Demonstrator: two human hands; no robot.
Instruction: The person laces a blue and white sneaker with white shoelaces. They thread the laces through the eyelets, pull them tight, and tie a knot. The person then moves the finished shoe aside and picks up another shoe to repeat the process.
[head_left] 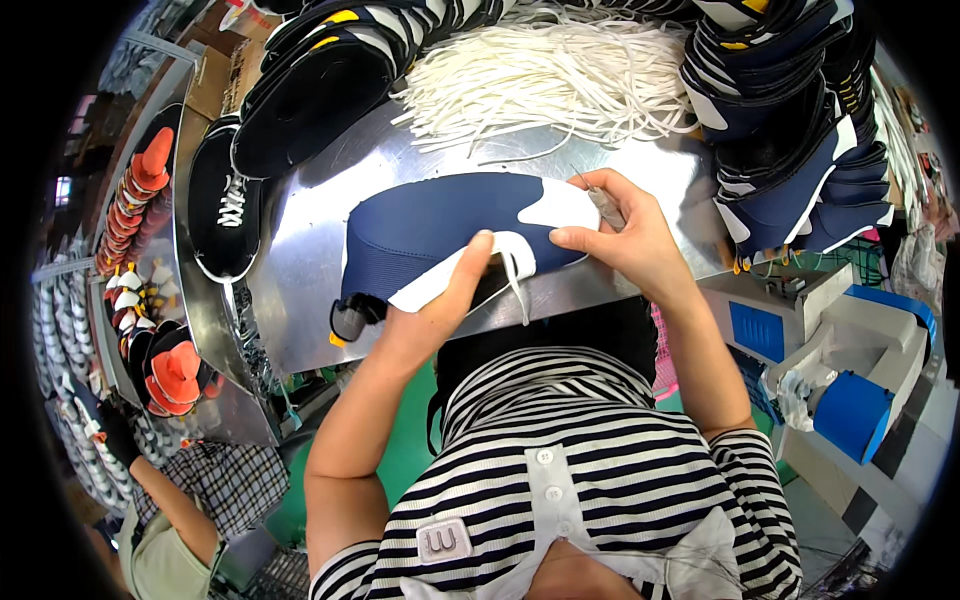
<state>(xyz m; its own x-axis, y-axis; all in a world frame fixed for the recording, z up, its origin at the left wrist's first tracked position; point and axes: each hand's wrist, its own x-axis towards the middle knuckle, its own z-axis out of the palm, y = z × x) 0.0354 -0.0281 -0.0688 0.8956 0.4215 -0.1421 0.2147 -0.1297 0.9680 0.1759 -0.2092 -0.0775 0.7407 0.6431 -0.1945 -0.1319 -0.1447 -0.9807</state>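
Observation:
Between my hands, above the metal table, is a navy shoe upper (pixel 440 215) with white panels and a black-and-yellow loop at its left end. My left hand (pixel 447 290) grips its near edge, thumb laid over the white eyelet strip. A white lace (pixel 517 285) hangs from the eyelets next to that thumb. At the upper's right end, by the white panel, my right hand (pixel 625 225) is closed round a small awl-like tool (pixel 606 208) with a greyish handle and a thin metal tip. Its thumb rests at the upper's edge. The fingers of my left hand are hidden beneath the upper.
On the metal table (pixel 300 290) lies a pile of white laces (pixel 550 75) at the back. Stacked uppers stand at back left (pixel 320 95) and right (pixel 790 150). A black laced upper (pixel 225 205) lies left. A blue-and-beige machine (pixel 840 370) stands right; a co-worker's arm (pixel 175 500) shows lower left.

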